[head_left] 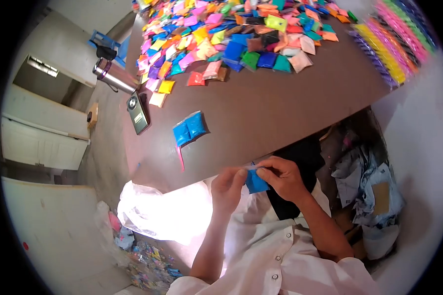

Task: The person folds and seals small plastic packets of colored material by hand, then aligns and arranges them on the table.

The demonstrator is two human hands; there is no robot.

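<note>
Over my lap, just off the table's front edge, a small blue packet [256, 182] is held between both hands. My left hand [229, 186] pinches its upper left corner between thumb and fingers. The upper right corner is in the closed fingers of my right hand [283, 178]. The fingertips hide part of the packet's top edge. Two blue packets [189, 129] lie side by side on the table beyond my hands, with a thin pink strip [180, 158] at their near end.
A large pile of colourful packets [221, 37] covers the back of the brown table [300, 108]. A phone [138, 114] and a steel flask [115, 76] are at the left edge. Bundles of coloured twisted sticks [384, 49] lie at the right. Plastic bags [369, 182] fill the space below right.
</note>
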